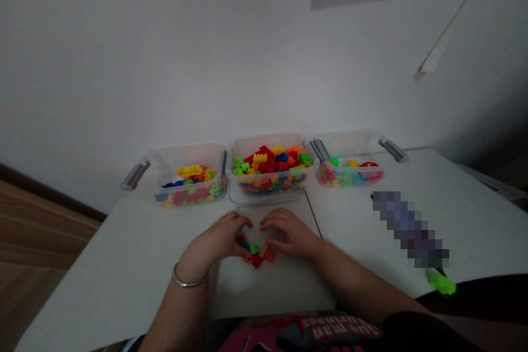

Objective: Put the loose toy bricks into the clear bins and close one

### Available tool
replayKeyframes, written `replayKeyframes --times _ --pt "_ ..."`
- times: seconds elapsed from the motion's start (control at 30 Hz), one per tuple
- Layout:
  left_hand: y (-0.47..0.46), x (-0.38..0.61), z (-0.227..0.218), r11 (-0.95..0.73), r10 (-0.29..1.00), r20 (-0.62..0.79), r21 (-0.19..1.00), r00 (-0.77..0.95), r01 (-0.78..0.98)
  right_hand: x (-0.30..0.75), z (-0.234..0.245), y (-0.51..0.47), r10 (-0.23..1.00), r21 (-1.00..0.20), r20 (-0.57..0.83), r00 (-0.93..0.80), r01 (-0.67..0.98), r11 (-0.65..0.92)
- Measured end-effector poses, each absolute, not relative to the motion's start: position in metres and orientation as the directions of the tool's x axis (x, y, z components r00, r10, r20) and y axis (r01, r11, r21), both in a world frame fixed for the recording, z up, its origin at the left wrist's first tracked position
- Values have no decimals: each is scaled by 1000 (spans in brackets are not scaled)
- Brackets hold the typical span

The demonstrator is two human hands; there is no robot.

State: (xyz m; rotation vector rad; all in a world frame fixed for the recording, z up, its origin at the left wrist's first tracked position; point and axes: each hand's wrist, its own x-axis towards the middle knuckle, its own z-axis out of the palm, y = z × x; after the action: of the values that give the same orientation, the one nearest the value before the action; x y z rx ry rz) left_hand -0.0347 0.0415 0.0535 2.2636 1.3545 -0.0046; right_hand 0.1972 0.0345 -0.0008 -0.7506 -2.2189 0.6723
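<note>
A small cluster of toy building bricks, among them a green brick [254, 249], a red brick [256, 261] and an orange brick [269, 254], lies on the white table in front of me. My left hand [226, 236] curves around the cluster's left side, thumb and fingers apart, with a bangle on the wrist. Some bricks there are partly hidden by its thumb. On the other side, my right hand [291, 234] rests with fingers bent and spread, its thumb by the orange bricks. Neither hand appears to grip a brick.
Behind my hands stands a clear bin [272, 176] full of mixed bricks. A left bin [198, 190] holds coloured pieces; a right bin [350, 173] holds rounded toys. To the right lie a pixelated long object [408, 229] and a bright green item [441, 281]. A wall rises behind.
</note>
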Motion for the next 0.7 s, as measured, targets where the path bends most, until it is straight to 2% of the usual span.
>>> replayKeyframes --times 0.17,0.3,0.4,0.5,0.7 --pt "47 -37 44 -370 832 -234 443 503 817 180 1 19 453 -440 503 -736 234 867" --pt "51 -39 41 -389 829 -191 479 526 787 175 -7 18 409 -350 490 -770 256 901" --pt "55 -37 38 -404 822 -153 523 549 751 174 -11 20 456 -337 470 -756 324 884" --pt "59 -31 32 -417 827 -102 548 553 725 174 -12 22 560 -368 441 -701 428 825" --pt "63 -20 13 -471 858 107 553 502 687 180 -11 30 729 -422 427 -535 595 684"
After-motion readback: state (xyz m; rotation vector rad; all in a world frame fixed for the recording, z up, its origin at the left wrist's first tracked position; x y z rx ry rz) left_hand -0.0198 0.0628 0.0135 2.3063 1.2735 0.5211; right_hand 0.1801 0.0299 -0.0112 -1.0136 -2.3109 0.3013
